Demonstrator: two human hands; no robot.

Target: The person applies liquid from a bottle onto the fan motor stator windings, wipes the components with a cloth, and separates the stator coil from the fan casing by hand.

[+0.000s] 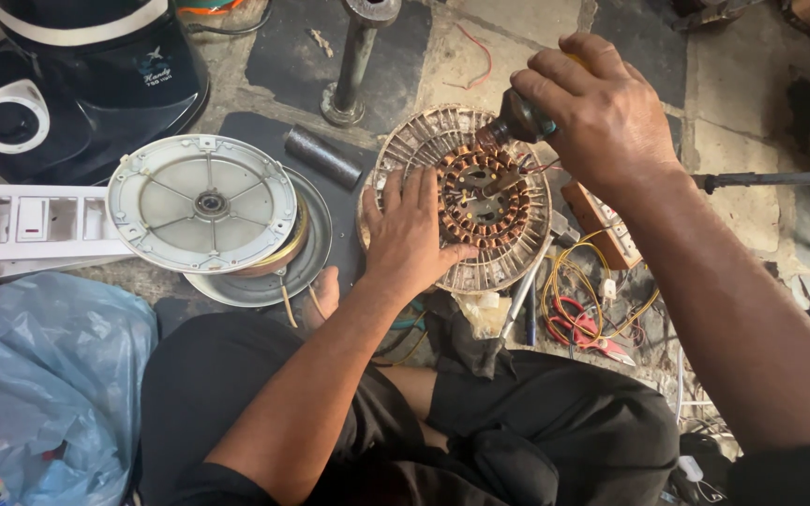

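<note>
- Right hand (pixel 602 117) had its fingers curled tight around a dark tool handle (pixel 520 120), probably a screwdriver. The tip was angled down at about 8 o'clock into the top edge of the copper windings.
- Left hand (pixel 412 234) lay flat with fingers spread and pressed on the fan motor stator (pixel 480 201), pinning its 9 o'clock side so it couldn't spin or slide.
- The stator sat dead centre on the stone floor, copper coils in a ring inside a pale slotted metal rim.
- My read: this was the prying/loosening stage on the windings. The next push needed steady downward pressure and a firm left-hand brace, or the tip could skid into the coils.
- At 9 o'clock from the stator sat the round white motor cover (pixel 202 203), stacked on a grey metal disc (pixel 307 253).
- At 5 o'clock there was a tangle of yellow wires (pixel 564 281) and red-handled cutters (pixel 585 330).
- A dark metal cylinder (pixel 323 156) lay at 10 o'clock.
</note>
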